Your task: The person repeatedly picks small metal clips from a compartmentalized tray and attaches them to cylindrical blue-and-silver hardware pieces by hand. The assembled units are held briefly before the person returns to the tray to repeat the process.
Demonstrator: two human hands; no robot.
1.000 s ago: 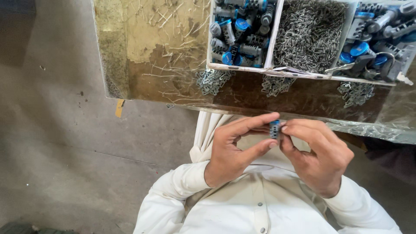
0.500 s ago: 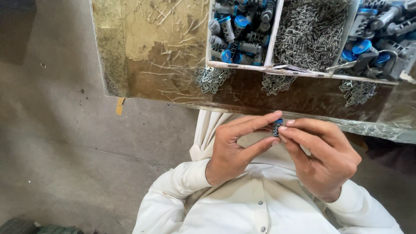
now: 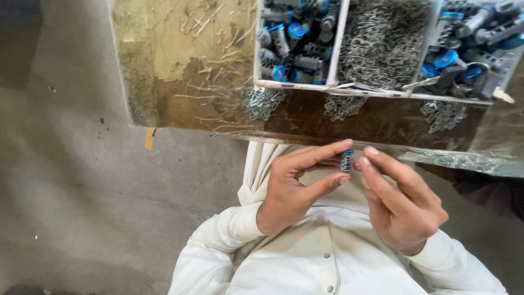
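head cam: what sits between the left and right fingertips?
In the head view, a small grey-and-blue cylindrical part sits pinched between the left hand and the right hand, in front of the white shirt.

Tray (image 3: 295, 86) on table (image 3: 185, 71), beyond both hands. Its middle compartment holds clips (image 3: 382, 41), flanked by cylinders (image 3: 292, 38). Part (image 3: 346, 161) sits between left hand (image 3: 297, 186) and right hand (image 3: 401, 205).

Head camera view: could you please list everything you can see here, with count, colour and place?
small part: one, grey with a blue cap, pinched between both hands' fingertips
tray: one, white, divided, top right on the table
capped parts: many, grey and blue, in the tray's left and right compartments
metal clips: many, silver, middle compartment, with some spilled below the tray
table: one, brown and worn, top
floor: grey, left
left hand: holds the part
right hand: holds the part
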